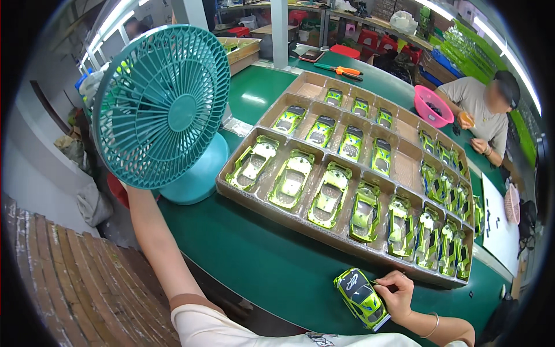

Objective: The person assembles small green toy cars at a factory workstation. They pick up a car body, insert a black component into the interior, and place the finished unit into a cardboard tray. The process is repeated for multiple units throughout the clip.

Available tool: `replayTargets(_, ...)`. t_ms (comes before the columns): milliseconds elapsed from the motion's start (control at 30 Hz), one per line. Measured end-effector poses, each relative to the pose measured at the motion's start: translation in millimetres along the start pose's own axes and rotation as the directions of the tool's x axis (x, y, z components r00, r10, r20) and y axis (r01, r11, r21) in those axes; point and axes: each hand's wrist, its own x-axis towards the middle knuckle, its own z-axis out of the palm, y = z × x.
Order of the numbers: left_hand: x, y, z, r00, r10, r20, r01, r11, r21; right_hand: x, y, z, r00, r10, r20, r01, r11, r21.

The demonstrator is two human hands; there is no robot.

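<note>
My right hand (398, 294) is at the near edge of the green table, fingers closed against the side of a lime-green toy car (359, 296) with a black roof that rests on the table. Just beyond it lies a long cardboard tray (272, 209) split into compartments, holding several lime-green toy car shells (329, 194), most lying upside down. My left forearm (153, 243) reaches up behind a teal table fan (165, 104). The fan hides my left hand.
The fan's round teal base (199, 173) stands at the table's left edge. Orange-handled pliers (346, 71) and a phone (312, 55) lie at the far end. A co-worker (485, 110) sits at the right by a pink bowl (433, 107). White sheets (498, 225) lie at the right.
</note>
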Motion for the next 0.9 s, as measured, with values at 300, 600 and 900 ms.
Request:
replayTargets(300,-7.4,168.0,-20.7,0.660,0.064,0.749,0.360,0.848,-0.389,-1.7,-2.4,-5.1,1.000,-0.015,-0.008,0.016,0.995,0.096)
replayTargets(600,-129.5,116.3,-19.3,0.717,-0.044,0.696,-0.013,0.997,0.076,-1.4,4.7,-5.3,0.998,-0.059,-0.020,0.061,0.988,0.145)
replayTargets(900,-174.5,72.6,-12.1,0.801,0.307,0.515,-0.516,0.790,0.332,-2.1,7.2,-5.6,0.999,-0.053,-0.002,0.053,0.979,0.196)
